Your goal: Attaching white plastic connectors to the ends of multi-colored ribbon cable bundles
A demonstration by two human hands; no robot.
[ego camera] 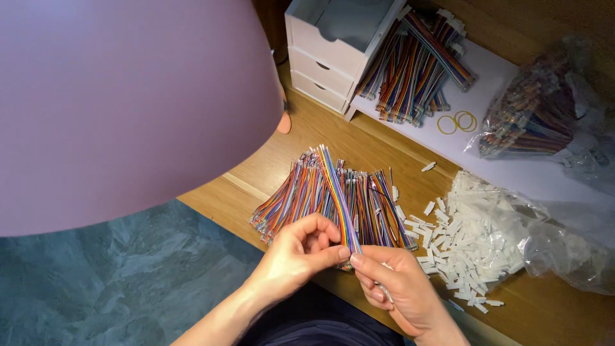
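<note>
Ribbon cable (338, 195) runs away from the tabletop's near edge, tilted left. Left hand (300, 251) and right hand (398, 286) pinch its near end, fingers curled.

Left hand (301, 253) and right hand (397, 285) pinching rainbow ribbon cable (336, 192), cable pile (320, 198) beneath, white connectors (461, 250) beside

Rainbow ribbon cable (336, 192), pinched upright
</note>
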